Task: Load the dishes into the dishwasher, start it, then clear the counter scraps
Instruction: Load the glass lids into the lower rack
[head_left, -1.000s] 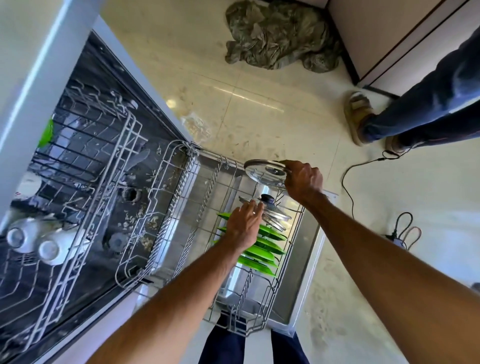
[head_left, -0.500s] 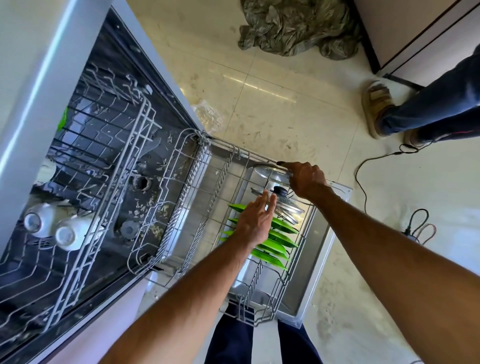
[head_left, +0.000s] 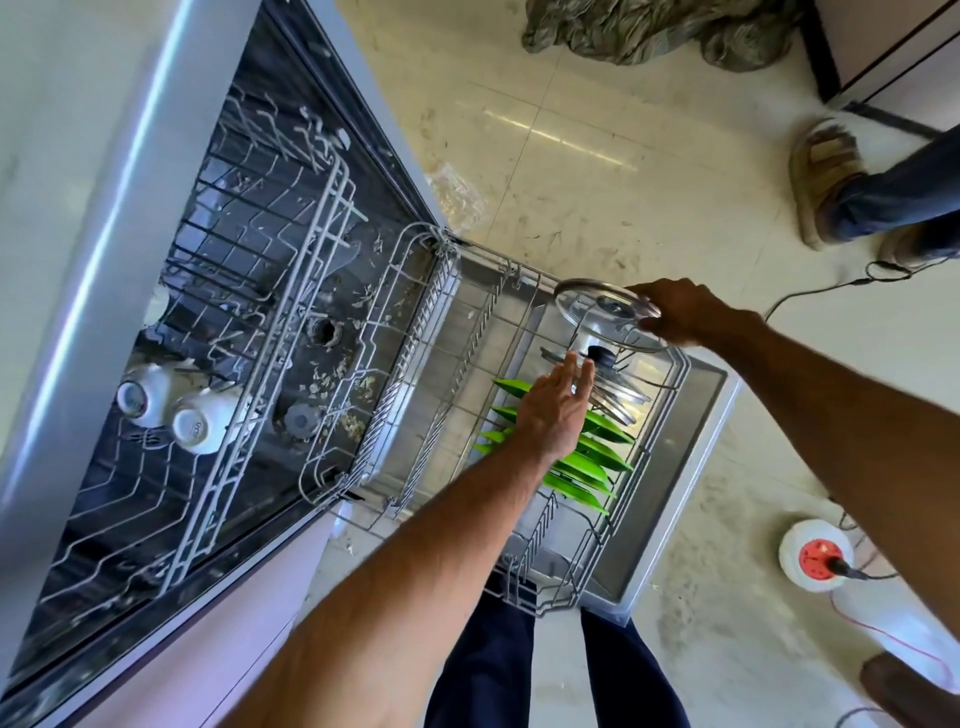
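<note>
The dishwasher is open with its lower rack (head_left: 670, 395) pulled out over the door. My right hand (head_left: 680, 312) grips a glass lid (head_left: 608, 317) by its rim, holding it above the rack's far end. Just below stands another glass lid with a black knob (head_left: 605, 376) in the tines. Several green plates (head_left: 592, 457) stand in a row behind it. My left hand (head_left: 556, 410) hovers over the plates with straight fingers reaching toward the standing lid. Two white cups (head_left: 166, 410) sit upside down in the upper rack (head_left: 291, 332).
Food scraps litter the tub floor (head_left: 332, 379). A second person's sandalled feet (head_left: 826, 182) stand at the right, near a cable and a white extension socket (head_left: 815, 556). A crumpled cloth (head_left: 649, 26) lies on the floor ahead. The door edge (head_left: 680, 519) juts into the walkway.
My right hand lowered the glass lid toward the rack, then raised it again above the far end. My left hand stays over the green plates.
</note>
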